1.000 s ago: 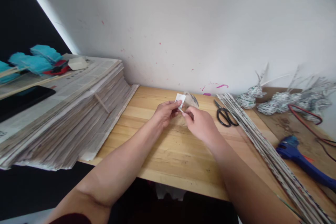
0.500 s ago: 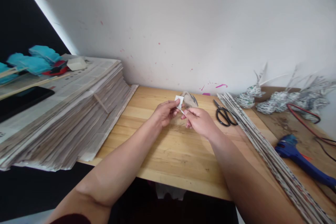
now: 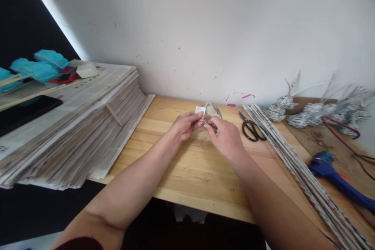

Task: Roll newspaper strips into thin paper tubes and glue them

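Over the middle of the table, my left hand [image 3: 188, 125] is closed, its thumb pinching a small white piece of paper [image 3: 200, 109]. The paper's upper part sticks up above the thumb; its lower part is hidden by the fingers. My right hand [image 3: 224, 133] is closed too, thumb and forefinger pinched at the paper's lower end, close against the left fingertips. What lies between the right fingertips is mostly covered. Just behind the hands, a beige, cloth-like bundle with a grey edge [image 3: 213, 110] rests on the table, partly hidden.
Black-handled scissors [image 3: 250, 129] lie to the right, beside a bundle of long rolled-paper sticks [image 3: 293, 160]. Farther right are a blue glue gun [image 3: 331, 172] and woven paper figures [image 3: 275, 108]. At left stands a tall newspaper stack [image 3: 96, 125] bearing a phone [image 3: 29, 107].
My right hand has turned and moved closer to the left fingertips. The thin white strip that showed between the hands is now mostly covered. My left hand has barely moved.
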Motion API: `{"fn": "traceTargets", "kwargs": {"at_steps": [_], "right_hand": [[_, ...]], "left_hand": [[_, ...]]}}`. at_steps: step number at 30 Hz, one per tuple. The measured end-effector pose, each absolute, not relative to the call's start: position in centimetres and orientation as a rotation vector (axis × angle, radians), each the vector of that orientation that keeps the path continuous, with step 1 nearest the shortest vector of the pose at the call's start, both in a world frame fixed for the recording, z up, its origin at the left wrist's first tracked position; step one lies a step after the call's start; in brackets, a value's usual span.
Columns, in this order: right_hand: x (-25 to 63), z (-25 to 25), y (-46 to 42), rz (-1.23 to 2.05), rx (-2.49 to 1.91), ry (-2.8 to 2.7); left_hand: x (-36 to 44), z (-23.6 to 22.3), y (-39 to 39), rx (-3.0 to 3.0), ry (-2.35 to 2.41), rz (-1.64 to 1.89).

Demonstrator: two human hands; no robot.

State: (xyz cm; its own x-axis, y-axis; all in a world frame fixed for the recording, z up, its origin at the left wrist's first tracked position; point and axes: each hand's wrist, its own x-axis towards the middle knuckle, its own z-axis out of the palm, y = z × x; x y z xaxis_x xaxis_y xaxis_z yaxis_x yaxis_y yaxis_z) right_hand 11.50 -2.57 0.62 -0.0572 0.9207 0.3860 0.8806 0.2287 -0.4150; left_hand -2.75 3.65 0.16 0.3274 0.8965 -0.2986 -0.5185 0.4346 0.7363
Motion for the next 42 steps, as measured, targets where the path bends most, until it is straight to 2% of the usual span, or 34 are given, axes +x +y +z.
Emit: {"fn": "traceTargets", "kwargs": {"at_steps": [3,7,8,10,14,16,19,22,26,28,30,33,36,39,42], "right_hand": [[11.6,0.7,-2.4,0.149,-1.658,-1.939],[12.0,0.7,-2.0,0.775,-1.614,-1.803],[12.1,0.7,-2.0,0.838,-1.611,-1.786],[12.0,0.6,-2.1,0.669,-1.649,-1.836],[11.4,0.7,-2.6,0.060,-1.674,-2.009],[11.2,0.7,-2.7,-0.018,-1.701,-2.047],[11.3,0.7,-2.6,0.035,-1.730,-2.041],[11.5,0.7,-2.2,0.313,-1.658,-1.951],[11.8,0.7,-1.8,1.120,-1.541,-1.549],[11.8,0.7,-1.8,1.227,-1.547,-1.477],[11.6,0.7,-2.1,0.942,-1.616,-1.629],[11.2,0.7,-2.6,0.292,-1.650,-1.898],[11.0,0.7,-2.8,0.071,-1.671,-1.979],[11.1,0.8,-2.6,0.308,-1.666,-1.906],[11.3,1.0,-2.3,0.922,-1.590,-1.703]], "left_hand": [[-2.9,0.0,3.7,0.575,0.756,0.983],[-3.0,0.0,3.7,0.560,0.745,0.941],[-2.9,0.0,3.7,0.558,0.744,0.940],[-2.8,0.0,3.7,0.557,0.750,0.960],[-2.6,-0.1,3.8,0.554,0.784,1.009],[-2.6,-0.2,3.8,0.549,0.792,1.029],[-2.6,-0.3,3.9,0.545,0.801,1.051],[-2.7,-0.4,3.8,0.544,0.793,1.036],[-2.8,-0.2,3.7,0.546,0.752,0.990],[-2.8,-0.2,3.7,0.557,0.739,0.986],[-2.8,-0.2,3.8,0.562,0.738,1.007],[-2.8,-0.4,4.0,0.544,0.749,1.040],[-2.8,-0.4,4.0,0.529,0.752,1.037],[-2.8,-0.3,3.9,0.527,0.742,1.027],[-2.9,-0.1,3.8,0.517,0.735,1.007]]}}
